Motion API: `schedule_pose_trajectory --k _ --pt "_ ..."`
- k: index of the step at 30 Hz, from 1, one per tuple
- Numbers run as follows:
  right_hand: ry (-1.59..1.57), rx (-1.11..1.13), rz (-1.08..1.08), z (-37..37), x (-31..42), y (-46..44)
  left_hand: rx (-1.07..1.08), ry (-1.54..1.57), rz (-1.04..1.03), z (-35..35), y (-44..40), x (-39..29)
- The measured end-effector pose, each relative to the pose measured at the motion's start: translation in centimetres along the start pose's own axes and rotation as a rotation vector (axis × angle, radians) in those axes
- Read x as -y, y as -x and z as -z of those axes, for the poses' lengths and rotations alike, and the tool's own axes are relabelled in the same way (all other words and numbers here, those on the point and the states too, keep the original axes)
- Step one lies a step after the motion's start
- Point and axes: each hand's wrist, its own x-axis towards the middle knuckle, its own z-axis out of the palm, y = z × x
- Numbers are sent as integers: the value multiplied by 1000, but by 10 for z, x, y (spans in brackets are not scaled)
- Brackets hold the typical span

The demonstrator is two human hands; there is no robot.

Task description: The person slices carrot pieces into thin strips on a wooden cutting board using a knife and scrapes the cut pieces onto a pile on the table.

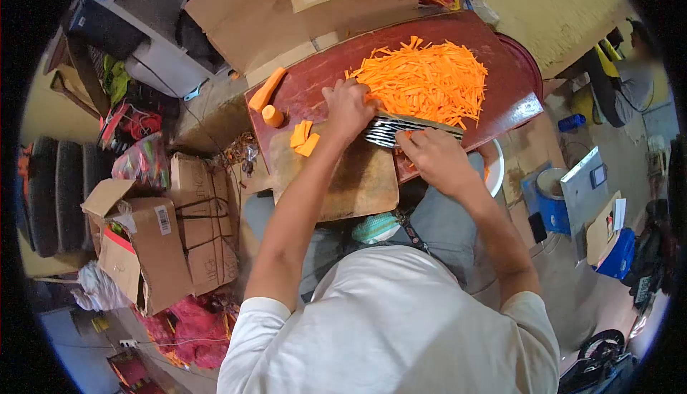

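A broad knife (382, 133) with a dark-and-light striped blade lies slantwise between my hands, at the near edge of a pile of shredded carrot (429, 79). My left hand (349, 110) is closed round its left end; the grip is partly hidden. Against the blade's near side, my right hand (434, 156) has its fingers curled, with a bit of orange carrot by the fingertips. Beneath is a wooden cutting board (343, 186). Flat carrot slices (304, 138) lie by its far left corner. Beyond them are a carrot stub (273, 115) and a longer peeled carrot (268, 88).
The board rests partly on a dark red tabletop (308, 72). A white bucket (495, 168) stands below its right edge. Cardboard boxes (154, 244) and red mesh sacks (200, 333) are at left. A blue bucket (551, 204) and another person (630, 86) are at right.
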Motion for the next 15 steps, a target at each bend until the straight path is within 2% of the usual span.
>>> schedule_pose_trajectory --k 3,8,12,15 --pt "-11 -9 12 -11 2 4 -39 61 -14 -7 1 4" --pt "-35 46 4 -15 6 3 109 72 -109 7 29 -18" --pt "8 2 -26 -13 6 4 -104 -7 -92 -7 21 0" --pt "-42 -54 -47 -9 11 7 -106 -70 -97 -3 17 10"
